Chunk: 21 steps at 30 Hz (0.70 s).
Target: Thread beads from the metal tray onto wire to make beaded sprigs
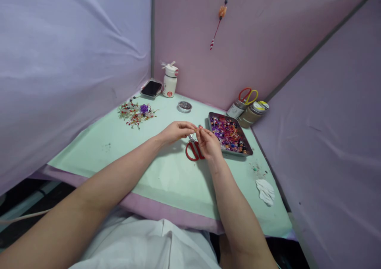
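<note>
Hands: As far as I can see from here, left hand (180,132) and right hand (208,143) meet fingertip to fingertip over the pale green cloth-covered tabletop (166,177); right pinches tiny red piece (201,127), left fingers narrow, can't tell what they hold.
Red piece: at right fingertips, too small to identify.
Scissors: red-handled metal pair (197,146), under the hands, partly hidden by right.
Bead tray: dark rectangular tray (236,154), just right of right hand, holds purple, red, orange, dark beads (226,133).
Left heap: thin beaded strands (133,116), purple flower-like bead cluster (144,109) among them.
Back: white bottle (170,85), round clear container (185,107).
Right edge: crumpled white cloth (265,192).
Wall: hanging red cord with orange ornament (222,12).
</note>
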### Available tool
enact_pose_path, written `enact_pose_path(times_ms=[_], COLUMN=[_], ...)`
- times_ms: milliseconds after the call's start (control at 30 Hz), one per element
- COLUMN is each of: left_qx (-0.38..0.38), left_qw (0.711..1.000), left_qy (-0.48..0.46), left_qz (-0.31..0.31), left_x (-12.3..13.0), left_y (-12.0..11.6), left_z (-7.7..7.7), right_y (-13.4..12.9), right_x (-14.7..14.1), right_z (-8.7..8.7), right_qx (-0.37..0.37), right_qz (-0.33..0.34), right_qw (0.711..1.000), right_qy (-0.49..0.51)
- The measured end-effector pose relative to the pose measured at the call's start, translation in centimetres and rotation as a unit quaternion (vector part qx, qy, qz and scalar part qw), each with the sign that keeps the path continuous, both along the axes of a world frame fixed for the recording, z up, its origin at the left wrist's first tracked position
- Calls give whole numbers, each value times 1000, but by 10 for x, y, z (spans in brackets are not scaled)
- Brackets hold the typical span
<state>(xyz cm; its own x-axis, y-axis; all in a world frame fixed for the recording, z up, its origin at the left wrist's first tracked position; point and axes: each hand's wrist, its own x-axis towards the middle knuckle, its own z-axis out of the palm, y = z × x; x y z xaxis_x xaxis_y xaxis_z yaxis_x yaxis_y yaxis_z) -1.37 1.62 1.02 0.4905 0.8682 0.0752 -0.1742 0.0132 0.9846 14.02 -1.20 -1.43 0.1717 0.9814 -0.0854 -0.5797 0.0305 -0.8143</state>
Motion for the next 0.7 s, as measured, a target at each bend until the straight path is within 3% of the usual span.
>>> enact_pose_path(times_ms=[233, 300, 400, 467, 567, 700], left_qx=[-18, -18, 4, 28, 52, 65], left_qw=[1000, 1000, 998, 996, 994, 993], left_qy=[-4, -1, 25, 48, 68, 74], left_qz=[-3, 19, 56, 66, 64, 58], left_x=[1, 2, 2, 1, 1, 2], left_y=[-1, -1, 1, 2, 3, 3], left_z=[1, 0, -2, -3, -6, -7], right_y=[-1, -3, -6, -8, -9, -8], right_x=[-3, -3, -4, -6, -12, -18], right_z=[-3, -5, -5, -3, -1, 2], right_qx=[-4, 5, 46, 76, 85, 37], right_qz=[49, 9, -107, -136, -87, -15], right_qw=[997, 990, 947, 929, 963, 992], right_qy=[-60, -138, -300, -336, -242, -121])
